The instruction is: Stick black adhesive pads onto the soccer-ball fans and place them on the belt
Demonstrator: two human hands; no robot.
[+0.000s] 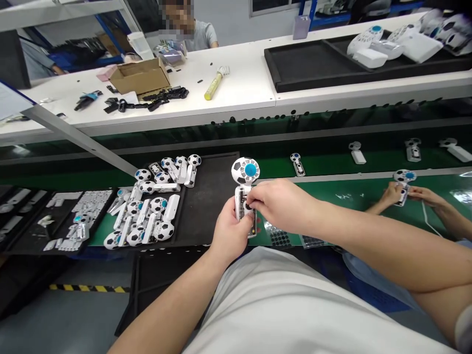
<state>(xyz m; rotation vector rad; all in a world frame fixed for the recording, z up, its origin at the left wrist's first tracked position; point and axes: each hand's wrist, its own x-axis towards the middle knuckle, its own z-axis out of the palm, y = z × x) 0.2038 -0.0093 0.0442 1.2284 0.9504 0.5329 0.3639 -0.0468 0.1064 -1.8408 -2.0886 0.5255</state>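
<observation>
My left hand (pixel 232 228) is closed around the lower handle of a handheld fan (pixel 246 171) with a white-and-black football-patterned head and a blue centre. The fan stands head away from me, its handle cover off and the inner parts showing. My right hand (pixel 282 204) is closed in a pinch over the open handle, with a small black piece at the fingertips; its exact shape is mostly hidden. Just right of the fan lies a sheet of round black pads (pixel 280 239).
A black tray (pixel 206 196) at left carries several football-patterned fans (pixel 158 204); white parts fill another tray (pixel 94 206) farther left. More fans (pixel 298 164) lie along the green belt. At right, a co-worker's hands (pixel 393 194) hold a fan. A white shelf (pixel 243 73) runs above.
</observation>
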